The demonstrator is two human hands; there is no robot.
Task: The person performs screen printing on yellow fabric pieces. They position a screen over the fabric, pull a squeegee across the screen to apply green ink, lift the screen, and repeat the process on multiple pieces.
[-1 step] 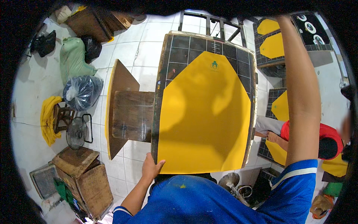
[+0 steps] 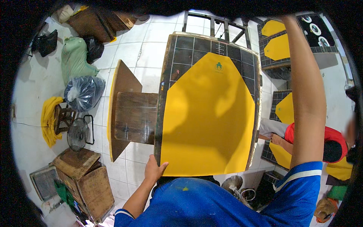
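Your left hand (image 2: 153, 172) is at the near-left corner of the worn, gridded black counter (image 2: 182, 47), thumb by the yellow sheet (image 2: 206, 125); whether it grips or only rests, I cannot tell. The smooth-looking sheet lies flat mid-counter, tapering at its far end around a small green print (image 2: 219, 66). You seem to be steadying it, so the next move likely calls for keeping it flat. On the right your bare forearm (image 2: 307, 83) reaches far, its right hand out of view, state unknown

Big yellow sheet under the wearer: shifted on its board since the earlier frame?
No, no visible shift either way: the yellow sheet lies the same against the black gridded board.
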